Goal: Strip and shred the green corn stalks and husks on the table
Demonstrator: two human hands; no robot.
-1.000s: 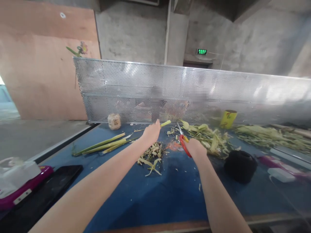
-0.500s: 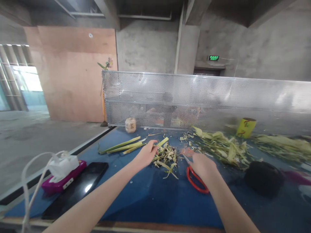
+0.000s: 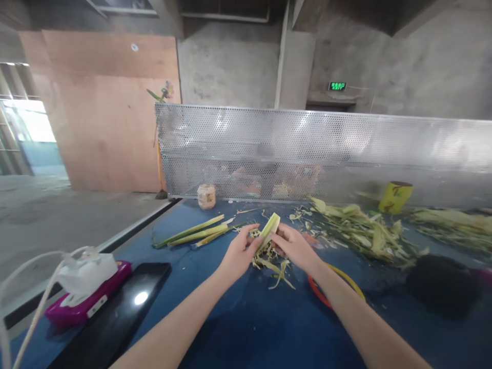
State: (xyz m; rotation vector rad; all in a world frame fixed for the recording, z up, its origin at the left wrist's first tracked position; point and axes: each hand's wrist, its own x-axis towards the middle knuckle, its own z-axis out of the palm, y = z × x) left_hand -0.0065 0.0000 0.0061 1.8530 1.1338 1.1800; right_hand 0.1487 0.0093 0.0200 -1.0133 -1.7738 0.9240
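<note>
My left hand [image 3: 239,252] and my right hand [image 3: 295,247] are together over the middle of the table. Both are closed on a short pale green stalk piece [image 3: 272,225], which tilts upward between the fingertips. Beneath it lies a heap of curled plant scraps [image 3: 280,270], partly hidden by the hands. A pair of scissors lies under my right forearm, with a red handle [image 3: 319,293] and a yellow handle [image 3: 349,281] showing; the blades are hidden. Several long green stalks [image 3: 202,234] rest left of my left hand.
At the right are leafy peelings [image 3: 357,233], a yellow container [image 3: 395,197] and a dark round object [image 3: 442,284]. A roll of twine [image 3: 206,197] stands near the perforated metal screen [image 3: 230,148]. Front left, a black tablet [image 3: 119,302] lies beside a purple power strip [image 3: 92,292] with cables.
My right hand has come away from the scissors, moving left and up to take hold of the stalk piece beside my left hand. The view has shifted slightly.
</note>
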